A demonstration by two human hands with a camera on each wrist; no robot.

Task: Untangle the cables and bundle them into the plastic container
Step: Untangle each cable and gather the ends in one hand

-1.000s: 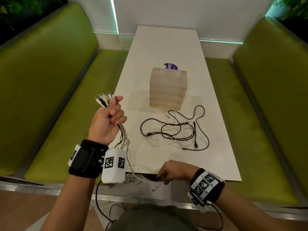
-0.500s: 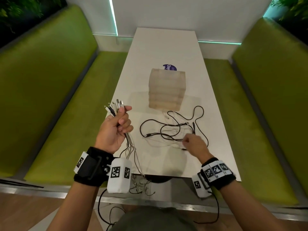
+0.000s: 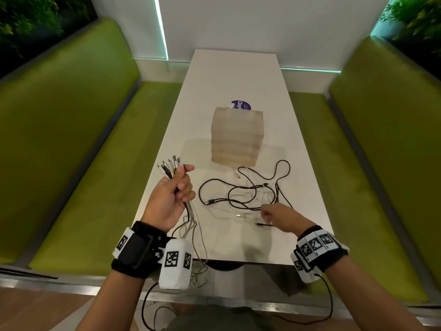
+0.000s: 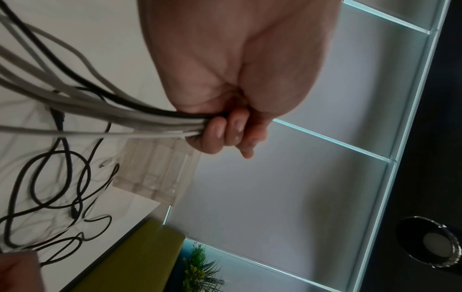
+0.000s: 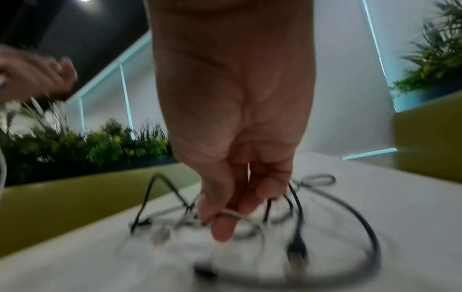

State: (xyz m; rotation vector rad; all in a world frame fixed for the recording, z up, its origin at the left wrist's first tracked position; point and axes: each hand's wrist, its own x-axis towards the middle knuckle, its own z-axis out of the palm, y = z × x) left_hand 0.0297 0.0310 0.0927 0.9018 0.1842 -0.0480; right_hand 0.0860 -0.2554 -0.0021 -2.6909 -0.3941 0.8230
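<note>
My left hand [image 3: 176, 187] is raised over the table's left edge and grips a bundle of cables [image 3: 170, 167]; their plugs fan out above the fist and their tails hang down past the table's near edge. The left wrist view shows the fingers [image 4: 225, 130] curled round the grey and black strands. A tangle of black and white cables [image 3: 248, 189] lies on the white table [image 3: 238, 75]. My right hand [image 3: 269, 212] is at the tangle's near edge and pinches a white cable [image 5: 232, 214] between thumb and finger. The translucent plastic container [image 3: 237, 137] stands just beyond the tangle.
A purple round sticker [image 3: 241, 105] shows behind the container. Green benches [image 3: 83, 144] run along both sides of the table. Plants [image 3: 415, 15] stand behind the seat backs. A black wire [image 3: 148, 304] from the wrist gear hangs below the near table edge.
My right hand has left the table's near edge, reached forward to the tangle and taken a white cable. My left hand has shifted slightly right and down with its bundle.
</note>
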